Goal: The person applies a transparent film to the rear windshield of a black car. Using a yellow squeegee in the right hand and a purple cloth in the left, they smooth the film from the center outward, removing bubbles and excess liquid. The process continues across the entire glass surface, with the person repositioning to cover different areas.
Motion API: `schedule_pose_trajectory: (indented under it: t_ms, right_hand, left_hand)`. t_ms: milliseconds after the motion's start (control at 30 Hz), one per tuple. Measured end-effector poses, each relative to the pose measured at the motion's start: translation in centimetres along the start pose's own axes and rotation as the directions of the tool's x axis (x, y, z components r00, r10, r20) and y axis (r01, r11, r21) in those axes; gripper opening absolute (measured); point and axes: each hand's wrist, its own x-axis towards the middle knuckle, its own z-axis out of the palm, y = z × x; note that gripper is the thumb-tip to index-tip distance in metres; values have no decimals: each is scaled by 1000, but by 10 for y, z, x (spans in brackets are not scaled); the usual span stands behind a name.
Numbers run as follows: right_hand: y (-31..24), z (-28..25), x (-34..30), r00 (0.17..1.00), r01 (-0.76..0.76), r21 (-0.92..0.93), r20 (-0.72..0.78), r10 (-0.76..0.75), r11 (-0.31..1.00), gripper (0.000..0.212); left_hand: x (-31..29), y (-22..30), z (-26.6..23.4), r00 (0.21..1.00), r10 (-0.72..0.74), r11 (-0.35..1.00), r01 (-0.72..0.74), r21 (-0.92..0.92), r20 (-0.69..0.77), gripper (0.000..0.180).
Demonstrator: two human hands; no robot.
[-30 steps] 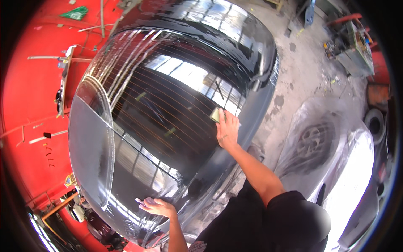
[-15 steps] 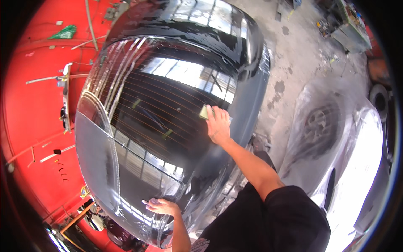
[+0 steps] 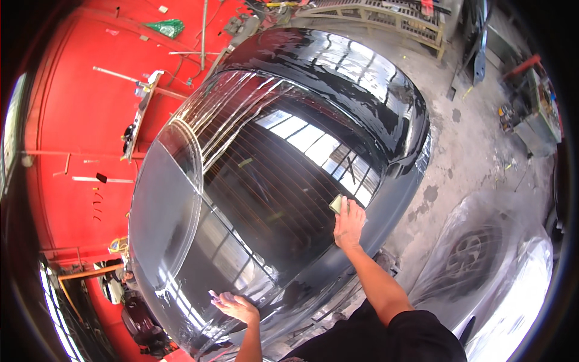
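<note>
A dark car body [image 3: 163, 205] with a glossy rear window [image 3: 271, 181] lined in thin orange stripes fills the middle. At the window's right edge, my right hand [image 3: 348, 224] grips a small yellowish-green sanding block or sponge [image 3: 336, 204]; which of the two I cannot tell. The block is at the glass, beside the dull grey strip [image 3: 392, 211] of bodywork. My left hand [image 3: 238, 308] is over the nearer panel, its fingers bent around a small pale purplish-white thing [image 3: 214, 295] that I cannot make out. Clear plastic film [image 3: 208, 332] lies wrinkled below that hand.
To the right, a wheel [image 3: 473, 253] shows through plastic sheeting [image 3: 434, 265] on a concrete floor [image 3: 446, 151]. A grey metal cabinet [image 3: 537, 136] stands at the far right. Left of the car, a red surface [image 3: 72, 120] holds rods and a green bag [image 3: 166, 28]. A slatted rack [image 3: 374, 18] stands behind.
The whole view has turned, so the car sits farther right and lower. My right hand still holds the block at the window's right side; my left hand stays over the nearer panel.
</note>
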Motion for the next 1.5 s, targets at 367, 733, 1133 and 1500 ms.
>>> schedule_pose_trajectory:
  t_ms: [367,733,1133,1500]
  right_hand:
    - [7,7,-4,1000,27,-56,7,-27,998,75]
    - [1,7,-3,998,28,-63,-47,-31,998,73]
    - [5,10,-3,985,74,-62,-152,-83,995,67]
    - [4,12,-1,999,23,-107,-24,-26,994,67]
  left_hand:
    - [-4,23,-17,998,-52,998,53,-25,38,55]
    - [-2,19,-12,999,-44,998,45,-40,29,57]
    - [-2,21,-14,1000,-27,999,27,-30,4,61]
    - [1,20,-8,999,-50,999,50,-15,6,59]
